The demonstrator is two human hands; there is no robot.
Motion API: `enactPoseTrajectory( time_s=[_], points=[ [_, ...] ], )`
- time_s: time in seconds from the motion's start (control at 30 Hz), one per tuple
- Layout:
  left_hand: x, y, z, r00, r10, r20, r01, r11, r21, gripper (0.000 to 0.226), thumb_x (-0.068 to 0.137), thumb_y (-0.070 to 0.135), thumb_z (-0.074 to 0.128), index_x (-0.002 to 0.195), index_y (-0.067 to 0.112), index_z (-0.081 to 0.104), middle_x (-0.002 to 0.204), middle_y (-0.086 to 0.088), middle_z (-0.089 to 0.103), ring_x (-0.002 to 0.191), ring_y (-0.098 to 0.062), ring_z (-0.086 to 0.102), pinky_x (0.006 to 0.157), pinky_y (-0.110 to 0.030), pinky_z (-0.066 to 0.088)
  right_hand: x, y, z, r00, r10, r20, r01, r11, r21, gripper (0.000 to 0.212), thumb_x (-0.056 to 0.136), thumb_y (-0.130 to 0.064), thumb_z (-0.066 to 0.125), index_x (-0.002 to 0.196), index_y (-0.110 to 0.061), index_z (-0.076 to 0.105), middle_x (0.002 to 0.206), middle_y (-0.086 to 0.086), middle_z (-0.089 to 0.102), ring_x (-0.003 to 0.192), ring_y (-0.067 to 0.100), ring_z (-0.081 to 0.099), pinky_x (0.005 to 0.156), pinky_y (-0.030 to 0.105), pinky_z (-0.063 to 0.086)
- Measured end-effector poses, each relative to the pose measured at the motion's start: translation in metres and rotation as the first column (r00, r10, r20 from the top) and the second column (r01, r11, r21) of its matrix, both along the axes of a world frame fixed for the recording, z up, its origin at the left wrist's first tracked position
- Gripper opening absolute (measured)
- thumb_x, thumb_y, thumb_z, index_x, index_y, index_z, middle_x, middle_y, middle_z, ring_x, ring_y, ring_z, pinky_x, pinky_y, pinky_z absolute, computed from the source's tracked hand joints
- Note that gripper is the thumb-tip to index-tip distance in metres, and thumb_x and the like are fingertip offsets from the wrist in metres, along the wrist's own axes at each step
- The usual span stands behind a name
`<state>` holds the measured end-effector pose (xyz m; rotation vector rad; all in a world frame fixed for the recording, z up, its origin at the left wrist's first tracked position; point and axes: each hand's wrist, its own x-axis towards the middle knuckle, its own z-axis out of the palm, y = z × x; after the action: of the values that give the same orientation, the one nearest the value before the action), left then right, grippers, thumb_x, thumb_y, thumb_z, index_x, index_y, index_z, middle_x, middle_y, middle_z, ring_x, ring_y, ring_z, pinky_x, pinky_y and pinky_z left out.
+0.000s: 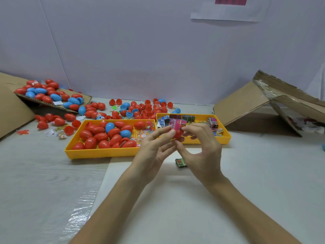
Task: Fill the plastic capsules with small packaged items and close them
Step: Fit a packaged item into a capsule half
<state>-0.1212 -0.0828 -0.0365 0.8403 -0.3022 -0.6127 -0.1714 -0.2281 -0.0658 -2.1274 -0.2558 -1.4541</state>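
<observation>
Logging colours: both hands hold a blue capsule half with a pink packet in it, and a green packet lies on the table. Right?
No: the head view shows the capsule half is red, not blue. Left hand and right hand hold it, pink packet inside; green packet lies on the table.

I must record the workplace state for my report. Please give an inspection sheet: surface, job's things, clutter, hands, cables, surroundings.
surface: pale table, plastic film at near left.
job's things: red capsule half with pink packet standing in it; left yellow tray of closed capsules; right yellow tray of packets.
clutter: loose capsules behind the trays; green packet lying below the hands.
hands: left hand pinches the capsule half; right hand pinches the pink packet.
cables: nothing seen.
surroundings: cardboard box at left, another at right; pale wall.
</observation>
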Motion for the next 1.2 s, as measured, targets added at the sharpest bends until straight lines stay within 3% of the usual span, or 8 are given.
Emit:
enactPoseTrajectory(
  time_s=[0.33, 0.5, 0.67, 0.9, 1.0, 1.07, 1.2],
  points=[
    [-0.0013, -0.0012, -0.0009, 0.997, -0.003, -0.071, 0.003, 1.000, 0.000, 0.045, 0.080, 0.014, 0.074, 0.123, 0.004, 0.065, 0.117, -0.015, 0.074, 0.109, -0.026, 0.072, 0.085, -0.029, 0.061, 0.0023, -0.0023, -0.0030, 0.999, -0.042, 0.035, 0.043, 0.999, -0.032, 0.015, 0.081, -0.003, 0.081, 0.095, 0.001, 0.074, 0.096, 0.011, 0.066, 0.093, 0.012, 0.061, 0.089, 0.013, 0.047],
    [-0.0014, -0.0010, -0.0016, 0.996, -0.022, -0.086, 0.021, 1.000, -0.007, 0.048, 0.080, 0.017, 0.075, 0.125, 0.006, 0.064, 0.117, -0.016, 0.074, 0.107, -0.026, 0.073, 0.081, -0.028, 0.060, 0.0007, 0.0010, -0.0006, 0.999, -0.039, 0.017, 0.039, 0.999, 0.012, 0.023, 0.084, -0.005, 0.080, 0.104, -0.001, 0.071, 0.101, 0.008, 0.066, 0.092, 0.011, 0.062, 0.087, 0.018, 0.050],
    [-0.0027, 0.0003, -0.0020, 0.991, -0.069, -0.118, 0.066, 0.997, -0.036, 0.040, 0.081, 0.018, 0.075, 0.119, 0.009, 0.068, 0.118, -0.016, 0.073, 0.108, -0.025, 0.072, 0.081, -0.028, 0.060, -0.0005, 0.0012, -0.0019, 0.997, -0.068, 0.038, 0.068, 0.998, -0.006, 0.021, 0.085, -0.011, 0.079, 0.104, -0.002, 0.074, 0.103, 0.007, 0.071, 0.097, 0.021, 0.068, 0.088, 0.032, 0.055],
    [-0.0033, 0.0000, -0.0027, 0.987, -0.095, -0.127, 0.093, 0.995, -0.028, 0.033, 0.081, 0.020, 0.075, 0.112, 0.010, 0.072, 0.120, -0.014, 0.073, 0.109, -0.023, 0.072, 0.085, -0.029, 0.060, 0.0007, 0.0000, -0.0024, 0.998, -0.057, 0.039, 0.057, 0.998, -0.015, 0.016, 0.082, -0.004, 0.081, 0.097, 0.000, 0.075, 0.099, 0.010, 0.070, 0.093, 0.021, 0.067, 0.085, 0.031, 0.056],
    [-0.0032, -0.0006, -0.0033, 0.988, -0.105, -0.110, 0.104, 0.994, -0.009, 0.037, 0.084, 0.023, 0.073, 0.118, 0.012, 0.068, 0.120, -0.014, 0.073, 0.110, -0.022, 0.072, 0.087, -0.030, 0.060, 0.0002, 0.0014, -0.0015, 0.998, -0.059, 0.016, 0.059, 0.998, 0.014, 0.024, 0.084, -0.006, 0.081, 0.106, -0.003, 0.073, 0.103, 0.007, 0.070, 0.097, 0.021, 0.067, 0.088, 0.032, 0.054],
    [-0.0028, -0.0004, -0.0036, 0.988, -0.109, -0.110, 0.109, 0.994, -0.001, 0.039, 0.085, 0.025, 0.072, 0.122, 0.012, 0.066, 0.122, -0.014, 0.072, 0.112, -0.022, 0.071, 0.089, -0.030, 0.059, 0.0003, 0.0015, -0.0020, 0.997, -0.070, 0.020, 0.070, 0.997, 0.019, 0.027, 0.084, -0.009, 0.081, 0.109, -0.004, 0.073, 0.105, 0.005, 0.072, 0.099, 0.022, 0.069, 0.087, 0.040, 0.056],
    [-0.0023, 0.0001, -0.0047, 0.984, -0.119, -0.129, 0.121, 0.993, 0.006, 0.043, 0.087, 0.024, 0.071, 0.127, 0.011, 0.064, 0.120, -0.011, 0.073, 0.112, -0.021, 0.070, 0.092, -0.031, 0.059, 0.0017, -0.0005, -0.0044, 0.994, -0.090, 0.061, 0.091, 0.996, -0.018, 0.021, 0.083, -0.014, 0.080, 0.101, -0.004, 0.076, 0.102, 0.006, 0.073, 0.097, 0.021, 0.070, 0.080, 0.047, 0.057]
  ],
)
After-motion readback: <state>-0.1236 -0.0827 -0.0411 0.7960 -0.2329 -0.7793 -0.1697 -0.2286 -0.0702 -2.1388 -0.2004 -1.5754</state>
